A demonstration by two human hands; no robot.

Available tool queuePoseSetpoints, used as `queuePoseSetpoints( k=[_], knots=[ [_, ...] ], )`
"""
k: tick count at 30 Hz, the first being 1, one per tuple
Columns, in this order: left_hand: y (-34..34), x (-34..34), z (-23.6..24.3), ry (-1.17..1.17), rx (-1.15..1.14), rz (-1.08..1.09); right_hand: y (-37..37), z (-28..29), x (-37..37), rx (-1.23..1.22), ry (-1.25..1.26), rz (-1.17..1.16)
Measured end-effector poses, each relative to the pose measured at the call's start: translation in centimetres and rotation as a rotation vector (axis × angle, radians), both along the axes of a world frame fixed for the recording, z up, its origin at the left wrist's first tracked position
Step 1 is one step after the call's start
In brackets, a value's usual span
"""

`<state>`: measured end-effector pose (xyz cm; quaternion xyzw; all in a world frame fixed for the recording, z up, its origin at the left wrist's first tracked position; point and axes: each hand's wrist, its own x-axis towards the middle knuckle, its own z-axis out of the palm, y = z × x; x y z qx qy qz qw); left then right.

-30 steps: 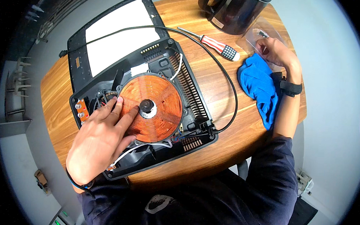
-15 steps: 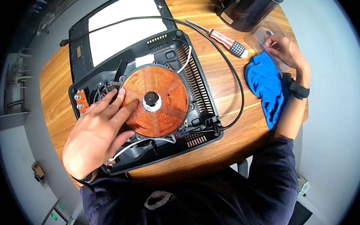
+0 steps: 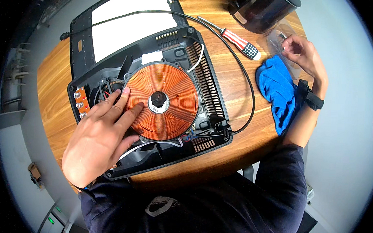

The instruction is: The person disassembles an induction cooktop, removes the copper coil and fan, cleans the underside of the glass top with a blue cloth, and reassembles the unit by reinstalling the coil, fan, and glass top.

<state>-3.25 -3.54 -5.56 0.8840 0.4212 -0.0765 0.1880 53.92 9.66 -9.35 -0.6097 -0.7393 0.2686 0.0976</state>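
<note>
An opened black induction cooker housing (image 3: pixel 168 157) holds a round copper coil (image 3: pixel 167 83) with a dark centre hub. My left hand (image 3: pixel 99 138) lies open over the coil's left side, fingertips resting on it beside a small orange board (image 3: pixel 81 102) and a partly hidden fan. My right hand (image 3: pixel 301 55) is at a clear plastic piece (image 3: pixel 275 39) with small dark items in it, thumb and fingers curled together around something too small to make out. Just below that hand lies a crumpled blue cloth (image 3: pixel 273 90).
The cooker's top panel (image 3: pixel 128 30) with a white surface lies behind the housing, crossed by a black power cord (image 3: pixel 251 90). A screwdriver (image 3: pixel 240 42) with a striped handle and a black kettle (image 3: pixel 262 12) are on the wooden table (image 3: pixel 54 87).
The view has shifted slightly. My right hand's fingers have moved a little among the small items at the plastic piece. My left hand stays on the coil.
</note>
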Motion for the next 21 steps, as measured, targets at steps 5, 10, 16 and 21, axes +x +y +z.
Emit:
queuePoseSetpoints(
  k=[5, 10, 16, 21],
  knots=[
    [0.0, 0.0, 0.0, -0.002, 0.009, -0.001, -0.4, 0.2, -0.5, 0.073, 0.024, 0.033],
    [-0.1, 0.0, 0.0, 0.006, 0.018, -0.007, -1.1, 1.3, -2.4, 0.094, 0.011, -0.065],
    [-0.1, -0.7, 0.2, -0.004, -0.017, -0.026, -2.2, 2.6, -4.7, 0.304, -0.016, 0.08],
    [0.3, -1.7, 0.2, -0.066, 0.001, -0.057, -4.8, 5.0, -9.3, 0.302, 0.092, 0.168]
  ],
)
